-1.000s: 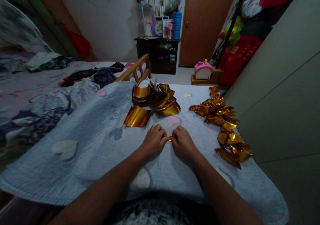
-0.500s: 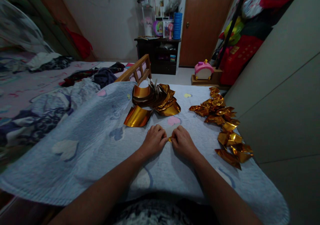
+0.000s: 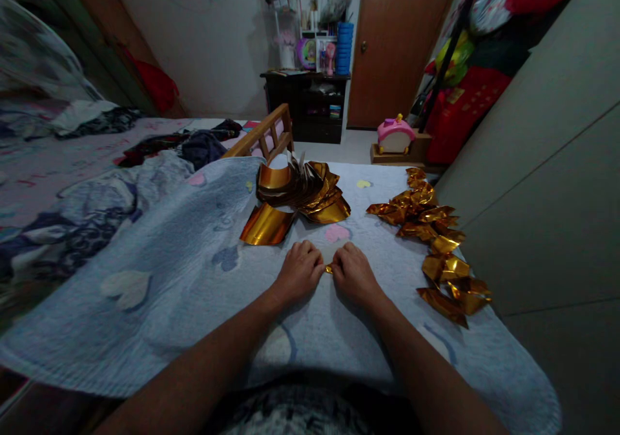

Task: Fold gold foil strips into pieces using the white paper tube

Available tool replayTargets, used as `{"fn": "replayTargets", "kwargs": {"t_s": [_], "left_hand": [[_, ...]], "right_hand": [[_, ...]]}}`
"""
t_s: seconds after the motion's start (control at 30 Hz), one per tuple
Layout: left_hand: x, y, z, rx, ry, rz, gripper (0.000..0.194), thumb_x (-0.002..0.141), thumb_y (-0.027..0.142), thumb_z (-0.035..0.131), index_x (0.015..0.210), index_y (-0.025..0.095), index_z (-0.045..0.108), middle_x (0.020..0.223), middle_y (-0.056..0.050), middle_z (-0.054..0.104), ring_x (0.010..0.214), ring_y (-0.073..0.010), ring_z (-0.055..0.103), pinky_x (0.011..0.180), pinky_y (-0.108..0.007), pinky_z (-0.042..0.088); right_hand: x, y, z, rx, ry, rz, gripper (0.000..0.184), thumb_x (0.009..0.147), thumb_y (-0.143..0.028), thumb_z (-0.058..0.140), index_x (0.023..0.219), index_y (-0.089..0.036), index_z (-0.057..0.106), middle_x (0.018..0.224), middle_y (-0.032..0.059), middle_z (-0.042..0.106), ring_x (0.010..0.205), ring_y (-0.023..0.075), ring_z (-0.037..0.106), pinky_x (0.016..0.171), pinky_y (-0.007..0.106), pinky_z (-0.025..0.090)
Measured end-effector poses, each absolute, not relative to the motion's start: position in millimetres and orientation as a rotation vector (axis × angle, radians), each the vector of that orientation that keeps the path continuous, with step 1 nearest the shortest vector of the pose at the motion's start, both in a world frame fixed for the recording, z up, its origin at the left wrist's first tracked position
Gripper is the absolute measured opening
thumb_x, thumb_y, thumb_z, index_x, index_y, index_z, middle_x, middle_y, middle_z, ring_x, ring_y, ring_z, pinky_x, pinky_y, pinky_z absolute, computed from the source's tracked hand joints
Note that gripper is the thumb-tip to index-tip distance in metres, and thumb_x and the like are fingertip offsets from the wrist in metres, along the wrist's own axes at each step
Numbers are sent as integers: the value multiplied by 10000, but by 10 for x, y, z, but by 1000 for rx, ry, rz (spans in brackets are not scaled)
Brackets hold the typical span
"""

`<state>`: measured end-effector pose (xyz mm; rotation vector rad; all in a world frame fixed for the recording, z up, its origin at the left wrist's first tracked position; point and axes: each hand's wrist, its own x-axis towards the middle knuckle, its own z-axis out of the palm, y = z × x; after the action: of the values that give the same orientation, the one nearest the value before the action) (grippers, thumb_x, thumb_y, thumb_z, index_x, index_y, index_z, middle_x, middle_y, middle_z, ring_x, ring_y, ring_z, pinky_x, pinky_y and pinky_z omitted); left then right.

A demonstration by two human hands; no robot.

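Observation:
Side by side over the blue cloth (image 3: 184, 306), my left hand (image 3: 301, 268) and my right hand (image 3: 354, 271) both pinch a piece of gold foil paper (image 3: 329, 269). Only a small shiny bit of it shows between my thumbs, with a pale part beyond the fingers; the rest is hidden by the hands. Behind them lies a stack of curled gold foil sheets (image 3: 322, 193), and one loose gold sheet (image 3: 267, 224) rests in front of its left side. To the right of my right hand spreads a heap of folded gold foil pieces (image 3: 443, 244).
A wooden bed rail (image 3: 261, 131) rises past the cloth's far left edge, by a bed strewn with clothes (image 3: 111, 183). A pale cabinet (image 3: 547, 228) closes off the right side. Farther back are a dark shelf unit (image 3: 305, 109) and a pink toy case (image 3: 394, 137).

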<state>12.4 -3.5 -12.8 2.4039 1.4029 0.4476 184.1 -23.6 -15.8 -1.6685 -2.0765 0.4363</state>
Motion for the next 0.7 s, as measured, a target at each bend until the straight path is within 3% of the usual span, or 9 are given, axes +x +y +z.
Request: {"fn": "replayTargets", "kwargs": {"t_s": [0.33, 0.7], "left_hand": [[144, -59, -121, 2404, 1476, 400, 50, 912, 238, 577, 910, 199, 607, 1030, -69, 567, 1007, -248, 492, 896, -385, 410], [130, -35, -142, 2400, 1462, 362, 74, 922, 233, 559, 937, 201, 624, 1040, -67, 563, 1006, -249, 492, 895, -384, 408]], "right_hand": [[1819, -249, -116, -1709, -2094, 412, 123, 883, -88, 535, 927, -175, 611, 950, 70, 593, 889, 210, 520, 795, 312, 358], [1790, -292, -63, -1742, -2178, 357, 90, 947, -200, 560, 929, -190, 648, 985, 72, 602, 948, 217, 533, 820, 319, 352]]}}
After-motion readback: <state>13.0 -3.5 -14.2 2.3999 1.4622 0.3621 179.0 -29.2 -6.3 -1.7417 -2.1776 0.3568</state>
